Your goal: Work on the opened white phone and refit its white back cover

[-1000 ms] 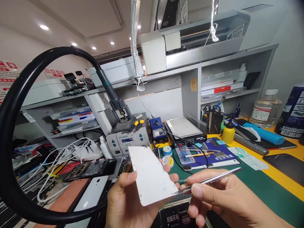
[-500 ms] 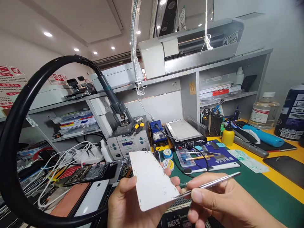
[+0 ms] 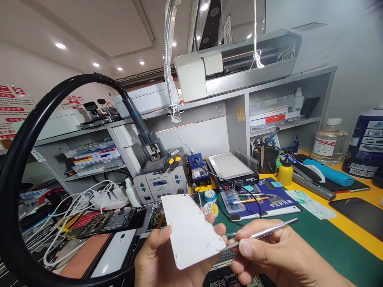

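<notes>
My left hand [image 3: 155, 261] grips a thin white plate [image 3: 190, 230] with small holes along its edges, thumb on its near side and fingers behind, holding it up tilted in front of me. My right hand [image 3: 278, 261] pinches silver tweezers [image 3: 263, 232] between thumb and fingers. The tweezer tips touch the plate's lower right corner. Both hands hover above the green mat [image 3: 317, 239] near the table's front.
A thick black hose [image 3: 36, 119] loops from the rework station [image 3: 160, 179] across the left. Phones and boards [image 3: 113, 223] lie left, white cables [image 3: 80, 195] behind. A heating plate [image 3: 230, 167], yellow bottle [image 3: 285, 170], blue tool [image 3: 332, 174], clear bottle [image 3: 329, 142] and dark phone [image 3: 359, 211] sit right.
The view has shifted slightly; my hands, the plate and the tweezers keep nearly the same pose, with the tweezer tips still at the plate's corner.
</notes>
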Demonstrator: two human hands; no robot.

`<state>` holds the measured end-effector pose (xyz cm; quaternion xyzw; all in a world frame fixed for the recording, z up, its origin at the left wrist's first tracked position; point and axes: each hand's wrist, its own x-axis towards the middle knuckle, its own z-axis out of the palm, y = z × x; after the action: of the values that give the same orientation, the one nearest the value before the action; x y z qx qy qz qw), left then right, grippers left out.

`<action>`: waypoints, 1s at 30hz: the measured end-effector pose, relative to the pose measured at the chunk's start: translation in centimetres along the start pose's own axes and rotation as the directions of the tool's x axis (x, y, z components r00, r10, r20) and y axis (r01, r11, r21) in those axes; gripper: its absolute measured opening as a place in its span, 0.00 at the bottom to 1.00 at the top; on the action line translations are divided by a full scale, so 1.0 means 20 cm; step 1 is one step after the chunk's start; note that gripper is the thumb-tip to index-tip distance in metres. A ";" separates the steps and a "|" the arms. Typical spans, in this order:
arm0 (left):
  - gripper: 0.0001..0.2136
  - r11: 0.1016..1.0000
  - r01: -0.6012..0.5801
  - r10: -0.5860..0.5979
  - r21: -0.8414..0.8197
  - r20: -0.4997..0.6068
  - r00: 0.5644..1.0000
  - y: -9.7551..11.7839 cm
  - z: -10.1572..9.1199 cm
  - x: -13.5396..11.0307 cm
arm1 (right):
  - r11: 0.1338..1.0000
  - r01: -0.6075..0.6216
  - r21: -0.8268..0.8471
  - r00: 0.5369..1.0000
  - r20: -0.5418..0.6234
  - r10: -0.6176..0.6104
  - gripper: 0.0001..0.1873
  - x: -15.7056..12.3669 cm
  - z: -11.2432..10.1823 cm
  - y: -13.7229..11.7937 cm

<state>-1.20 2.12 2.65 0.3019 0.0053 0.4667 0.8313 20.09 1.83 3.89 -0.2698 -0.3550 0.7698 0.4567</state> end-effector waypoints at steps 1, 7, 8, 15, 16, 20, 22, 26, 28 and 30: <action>0.27 1.000 -0.005 0.005 0.004 -0.008 1.000 0.00 0.00 0.00 | 1.000 -0.002 -0.002 1.000 -0.001 0.002 0.11 0.00 0.00 0.00; 0.24 0.997 -0.072 0.074 0.037 -0.045 0.996 0.01 0.00 0.01 | 1.000 -0.002 -0.003 1.000 0.015 0.002 0.13 -0.02 0.02 -0.01; 0.24 0.997 -0.073 0.075 0.034 -0.046 0.996 0.01 -0.01 0.01 | 1.000 0.009 -0.001 1.000 0.004 -0.009 0.12 -0.02 0.02 -0.01; 0.24 0.999 -0.038 0.040 0.039 -0.046 0.998 0.01 0.00 0.00 | 0.999 0.030 -0.017 0.999 -0.039 -0.030 0.12 -0.01 0.01 0.00; 0.24 0.999 -0.036 0.038 0.035 -0.048 0.998 0.01 0.00 0.00 | 0.999 0.029 -0.019 0.999 -0.031 -0.030 0.12 -0.01 0.01 0.00; 0.24 0.999 -0.040 0.041 0.021 -0.061 0.997 0.01 0.00 0.00 | 0.999 0.034 -0.011 0.999 -0.022 -0.034 0.12 0.00 0.00 0.02; 0.25 0.999 -0.041 0.042 0.017 -0.055 0.998 0.00 0.00 0.00 | 0.999 0.029 -0.016 0.999 -0.022 -0.029 0.12 0.00 0.00 0.02; 0.25 0.999 -0.040 0.040 0.016 -0.026 0.999 0.00 0.01 0.01 | 1.000 0.013 -0.025 1.000 -0.022 -0.014 0.12 0.00 0.00 0.01; 0.25 0.999 -0.041 0.041 0.018 -0.027 0.999 0.00 0.01 0.01 | 0.999 0.014 -0.040 1.000 -0.023 -0.015 0.12 0.00 0.00 0.01; 0.25 0.999 -0.039 0.040 0.026 -0.039 0.998 0.01 0.00 0.00 | 0.999 0.011 -0.048 1.000 -0.023 -0.012 0.12 0.00 0.00 0.01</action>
<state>-1.23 2.17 2.78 0.3034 0.0216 0.4886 0.8178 20.00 1.81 3.69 -0.2875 -0.3698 0.7551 0.4586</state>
